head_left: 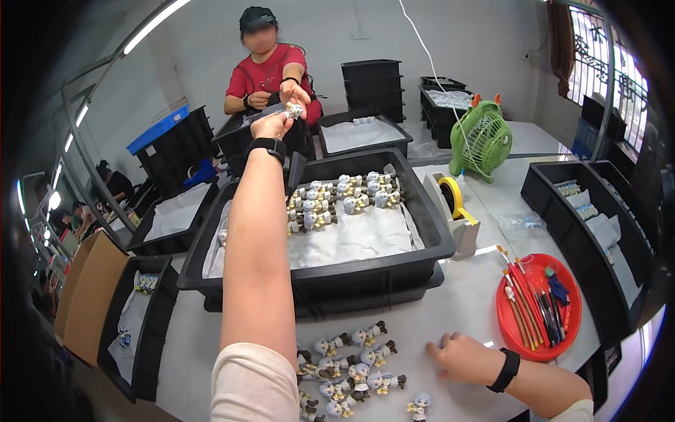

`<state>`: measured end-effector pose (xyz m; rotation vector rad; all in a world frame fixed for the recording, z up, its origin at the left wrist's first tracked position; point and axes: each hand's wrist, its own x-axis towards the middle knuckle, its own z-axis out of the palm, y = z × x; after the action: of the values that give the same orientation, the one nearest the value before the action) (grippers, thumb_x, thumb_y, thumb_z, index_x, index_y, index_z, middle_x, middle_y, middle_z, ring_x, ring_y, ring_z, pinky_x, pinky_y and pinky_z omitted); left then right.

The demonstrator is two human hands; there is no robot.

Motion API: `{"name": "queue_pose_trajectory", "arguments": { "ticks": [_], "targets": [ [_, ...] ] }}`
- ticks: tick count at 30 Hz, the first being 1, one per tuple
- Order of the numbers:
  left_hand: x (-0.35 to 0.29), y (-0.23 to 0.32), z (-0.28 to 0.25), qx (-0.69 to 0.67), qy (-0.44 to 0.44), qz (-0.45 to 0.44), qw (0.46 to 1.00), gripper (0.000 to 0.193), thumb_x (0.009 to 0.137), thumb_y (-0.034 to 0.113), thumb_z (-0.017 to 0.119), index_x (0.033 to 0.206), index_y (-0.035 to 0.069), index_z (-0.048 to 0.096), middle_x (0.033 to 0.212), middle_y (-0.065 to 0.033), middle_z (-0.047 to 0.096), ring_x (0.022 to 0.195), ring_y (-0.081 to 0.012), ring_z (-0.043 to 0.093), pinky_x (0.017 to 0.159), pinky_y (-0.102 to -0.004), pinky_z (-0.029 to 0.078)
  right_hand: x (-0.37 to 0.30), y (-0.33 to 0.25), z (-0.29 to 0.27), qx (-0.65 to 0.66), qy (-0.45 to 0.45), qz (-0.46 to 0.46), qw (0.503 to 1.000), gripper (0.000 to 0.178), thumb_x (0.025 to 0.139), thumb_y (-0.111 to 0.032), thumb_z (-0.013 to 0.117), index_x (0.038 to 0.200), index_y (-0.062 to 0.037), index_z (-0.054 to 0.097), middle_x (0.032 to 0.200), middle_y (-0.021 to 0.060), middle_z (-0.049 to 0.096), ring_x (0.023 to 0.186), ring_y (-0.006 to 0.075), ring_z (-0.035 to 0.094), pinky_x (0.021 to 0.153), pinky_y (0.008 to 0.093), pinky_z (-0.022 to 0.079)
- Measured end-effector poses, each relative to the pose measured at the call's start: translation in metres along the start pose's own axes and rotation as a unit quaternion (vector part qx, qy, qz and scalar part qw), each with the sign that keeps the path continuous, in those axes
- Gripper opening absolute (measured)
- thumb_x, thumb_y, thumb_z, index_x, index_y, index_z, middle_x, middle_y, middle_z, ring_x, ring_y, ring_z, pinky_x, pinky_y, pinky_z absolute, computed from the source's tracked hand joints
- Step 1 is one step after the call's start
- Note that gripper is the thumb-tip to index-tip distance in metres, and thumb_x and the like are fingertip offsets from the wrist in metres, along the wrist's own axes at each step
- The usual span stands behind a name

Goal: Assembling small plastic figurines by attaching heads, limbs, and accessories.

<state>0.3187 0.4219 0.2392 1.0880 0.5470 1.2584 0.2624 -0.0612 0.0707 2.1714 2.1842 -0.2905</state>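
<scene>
My left hand (271, 126) reaches far out across the table, its fingers closed on a small figurine (294, 110) with pale hair. The open hand (295, 94) of a person in red is right beside that figurine; whether it touches is hard to make out. Near the front right of the table, my right hand (460, 357) rests low over the white top, fingers apart and nothing in them. To its left lies a loose group of similar figurines (358, 376), and a single figurine (420, 404) lies just below it.
A black crate (365, 271) lined with white sheet holds rows of figurines. Right of it stand a tape dispenser (464, 235), a green fan (481, 141) and a red basin (503, 320) of brushes. More black crates (555, 190) line the right side; an open cardboard box (88, 295) is left.
</scene>
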Motion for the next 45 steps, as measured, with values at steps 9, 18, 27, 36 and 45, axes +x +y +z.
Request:
{"name": "queue_pose_trajectory", "arguments": {
  "ticks": [9, 18, 27, 36, 45],
  "targets": [
    [0.002, -0.014, 0.015, -0.013, -0.007, -0.038, 0.999, 0.013, 0.077, -0.01, 0.05, 0.09, -0.011, 0.049, 0.092, -0.0174, 0.054, 0.077, -0.0253, 0.059, 0.065, -0.0291, 0.055, -0.004, 0.001, 0.002, -0.025, 0.031, 0.008, 0.999, 0.052, 0.057, -0.013, 0.064, 0.1, 0.0122, 0.051, 0.063, 0.0209, 0.056, 0.062, 0.0307, 0.057, 0.058, 0.0335, 0.047],
    [0.002, 0.002, 0.005, 0.008, -0.113, -0.082, 0.99, 0.025, 0.075, -0.006, 0.05, 0.099, -0.007, 0.045, 0.091, -0.0104, 0.048, 0.076, -0.0247, 0.057, 0.071, -0.0342, 0.051, -0.004, -0.001, -0.002, 0.016, 0.013, 0.01, 1.0, 0.049, 0.059, -0.012, 0.063, 0.1, 0.012, 0.05, 0.065, 0.02, 0.057, 0.064, 0.0317, 0.058, 0.061, 0.0349, 0.047],
    [-0.135, 0.081, -0.007, 0.103, -0.335, -0.053, 0.935, 0.022, 0.085, 0.013, 0.052, 0.103, 0.001, 0.052, 0.084, -0.0054, 0.059, 0.075, -0.0126, 0.058, 0.067, -0.024, 0.048, -0.008, -0.003, 0.011, 0.083, -0.004, 0.068, 0.994, 0.052, 0.059, -0.013, 0.069, 0.105, 0.0024, 0.05, 0.079, 0.0203, 0.057, 0.075, 0.0362, 0.057, 0.069, 0.0396, 0.047],
    [-0.382, 0.105, -0.084, 0.186, -0.552, -0.137, 0.801, 0.025, 0.09, 0.022, 0.046, 0.095, 0.0, 0.058, 0.062, 0.0, 0.053, 0.057, -0.0061, 0.05, 0.054, -0.0188, 0.042, -0.031, -0.007, 0.038, 0.122, 0.134, 0.094, 0.979, 0.043, 0.061, -0.004, 0.065, 0.102, 0.001, 0.052, 0.095, 0.0216, 0.054, 0.093, 0.034, 0.052, 0.078, 0.0385, 0.044],
    [-0.509, 0.062, -0.173, 0.141, -0.52, -0.276, 0.796, 0.026, 0.092, 0.023, 0.041, 0.094, 0.001, 0.056, 0.054, 0.0036, 0.042, 0.048, -0.003, 0.034, 0.048, -0.0181, 0.03, -0.065, -0.077, 0.04, 0.25, 0.335, 0.152, 0.896, 0.037, 0.068, -0.001, 0.059, 0.104, 0.0013, 0.052, 0.104, 0.0189, 0.051, 0.101, 0.0333, 0.048, 0.083, 0.0382, 0.042]
  ]
}}
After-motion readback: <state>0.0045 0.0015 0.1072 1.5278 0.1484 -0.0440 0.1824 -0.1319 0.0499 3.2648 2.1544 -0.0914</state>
